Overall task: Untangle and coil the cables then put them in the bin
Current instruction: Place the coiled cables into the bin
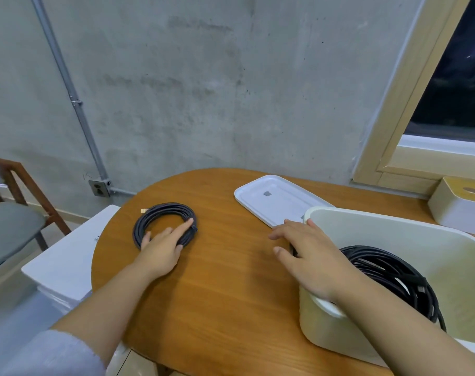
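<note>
A coiled black cable [160,213] with a gold plug lies flat on the wooden table [217,280] at the left. My left hand [163,246] rests on its near side, fingers straight, the forefinger reaching across the ring to its right edge. A cream bin [393,229] stands at the right with another coil of black cable [393,272] inside. My right hand [309,253] lies over the bin's left rim, fingers spread and relaxed; a short dark piece shows under the palm, and whether the hand holds it cannot be told.
The bin's white lid [271,199] lies upside down behind the bin. A tissue box [459,204] sits at the far right by the window frame. A chair [13,221] and a white box [68,261] stand left of the table, near a wall socket [99,187].
</note>
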Motion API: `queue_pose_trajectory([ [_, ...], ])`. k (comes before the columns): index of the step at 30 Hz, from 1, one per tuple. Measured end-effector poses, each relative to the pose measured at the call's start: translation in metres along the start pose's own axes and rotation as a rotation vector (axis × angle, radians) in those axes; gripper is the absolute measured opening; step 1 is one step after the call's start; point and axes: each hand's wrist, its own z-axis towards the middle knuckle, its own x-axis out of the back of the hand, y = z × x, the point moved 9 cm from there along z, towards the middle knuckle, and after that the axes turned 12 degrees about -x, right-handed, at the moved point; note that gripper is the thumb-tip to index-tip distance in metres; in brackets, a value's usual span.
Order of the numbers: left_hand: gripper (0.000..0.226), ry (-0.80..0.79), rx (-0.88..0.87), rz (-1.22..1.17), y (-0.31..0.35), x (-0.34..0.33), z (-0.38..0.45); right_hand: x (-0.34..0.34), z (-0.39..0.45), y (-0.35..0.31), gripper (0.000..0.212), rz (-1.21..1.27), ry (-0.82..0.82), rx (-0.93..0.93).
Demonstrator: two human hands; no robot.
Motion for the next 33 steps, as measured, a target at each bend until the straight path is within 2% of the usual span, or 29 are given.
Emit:
queue_pose_trajectory([
  [4, 0.053, -0.02, -0.243, -0.109, 0.053, -0.013, -0.019, 0.002, -0.001, -0.002, 0.03, -0.001, 0.009, 0.007],
  [9, 0.042, -0.04, -0.365, -0.295, 0.097, -0.019, -0.037, 0.005, -0.003, -0.005, 0.031, 0.003, 0.02, 0.002],
  [12, 0.037, 0.112, -0.422, -0.287, 0.11, 0.003, -0.033, 0.006, -0.004, -0.006, 0.031, 0.008, 0.024, 0.0],
  [14, 0.039, 0.248, -0.383, -0.216, 0.103, 0.018, -0.025, 0.007, -0.005, -0.006, 0.03, 0.015, 0.029, -0.003],
  [15, 0.045, 0.263, -0.323, -0.182, 0.095, 0.02, -0.02, 0.008, -0.005, -0.007, 0.03, 0.018, 0.031, -0.005],
  [18, 0.072, 0.102, -0.08, -0.076, 0.065, 0.0, -0.005, 0.01, -0.006, -0.007, 0.03, 0.031, 0.034, -0.015],
  [20, 0.079, -0.039, 0.009, -0.028, 0.054, -0.019, 0.001, 0.01, -0.006, -0.006, 0.03, 0.038, 0.031, -0.024],
  [23, 0.064, -0.084, 0.034, -0.034, 0.05, -0.033, 0.006, 0.011, -0.006, -0.006, 0.03, 0.046, 0.024, -0.036],
  [26, 0.045, -0.02, 0.013, -0.063, 0.054, -0.031, 0.007, 0.01, -0.005, -0.005, 0.03, 0.045, 0.014, -0.049],
  [33, 0.03, 0.157, -0.078, -0.151, 0.059, -0.017, -0.008, 0.011, -0.007, -0.005, 0.031, 0.064, -0.006, -0.072],
])
